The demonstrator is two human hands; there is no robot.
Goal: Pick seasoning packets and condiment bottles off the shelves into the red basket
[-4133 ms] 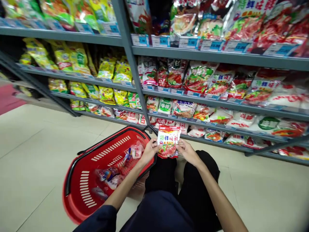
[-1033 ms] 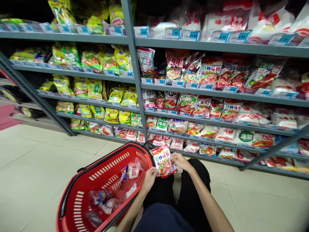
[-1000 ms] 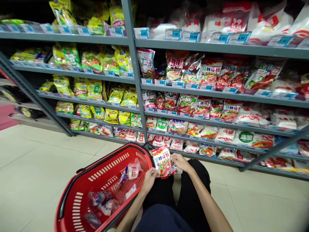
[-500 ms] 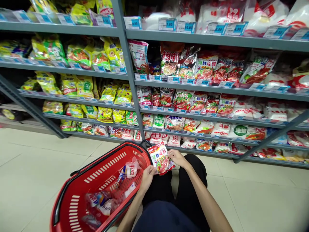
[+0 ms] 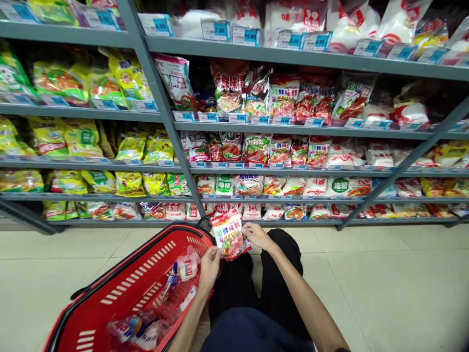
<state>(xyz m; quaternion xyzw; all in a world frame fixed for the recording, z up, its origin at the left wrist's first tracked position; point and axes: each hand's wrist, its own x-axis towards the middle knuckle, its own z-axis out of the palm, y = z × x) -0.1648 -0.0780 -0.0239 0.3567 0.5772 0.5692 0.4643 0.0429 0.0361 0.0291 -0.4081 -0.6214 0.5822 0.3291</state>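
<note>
A red and white seasoning packet [image 5: 229, 234] is held up in front of my dark trousers, tilted to the left. My left hand [image 5: 209, 266] pinches its lower left corner. My right hand [image 5: 257, 235] grips its right edge. Both hands are closed on the packet. Just left of my left hand stands a red shopping basket [image 5: 120, 288] with several small packets inside it.
Grey metal shelves [image 5: 256, 127] full of red, white and yellow bagged goods run across the view, with blue price tags on their edges. A slanted grey upright [image 5: 161, 112] divides them. Pale floor tiles [image 5: 395, 283] spread to the right and left of me.
The view has swung right and up, so the basket now sits lower left. The packet stays in both hands, tilted a bit more to the left.
</note>
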